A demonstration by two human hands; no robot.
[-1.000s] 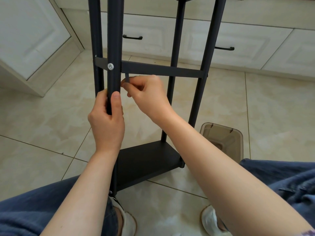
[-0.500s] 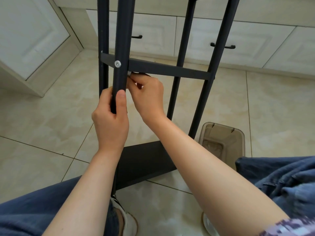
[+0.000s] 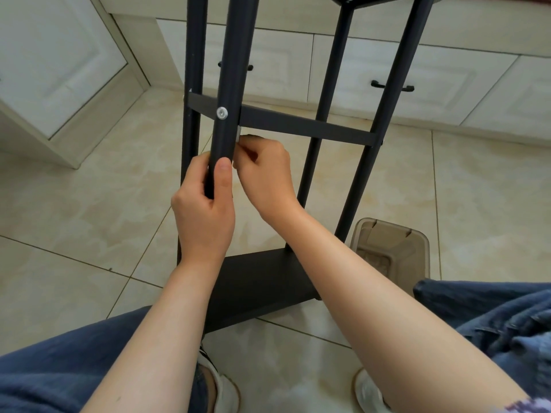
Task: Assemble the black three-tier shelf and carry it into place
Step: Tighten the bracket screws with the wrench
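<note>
The black shelf frame (image 3: 307, 128) stands upright on the tiled floor between my knees, with several round legs, a flat crossbar and a black bottom board (image 3: 262, 281). A silver screw head (image 3: 222, 112) shows on the near leg (image 3: 231, 84) where the crossbar meets it. My left hand (image 3: 205, 210) grips this near leg just below the screw, thumb along the tube. My right hand (image 3: 265, 171) is right behind the leg under the crossbar and pinches a small silver tool (image 3: 238, 135), mostly hidden by the leg and fingers.
A translucent brown plastic box (image 3: 393, 248) sits on the floor right of the shelf's base. White cabinets with black handles (image 3: 392, 86) run along the back, and a white cabinet door (image 3: 59, 70) stands at left. My jeans-clad legs and white shoes (image 3: 223, 391) frame the bottom.
The view has drifted, so the frame sits further right and lower in view. My right hand has moved closer in behind the near leg under the crossbar. My left hand keeps its grip.
</note>
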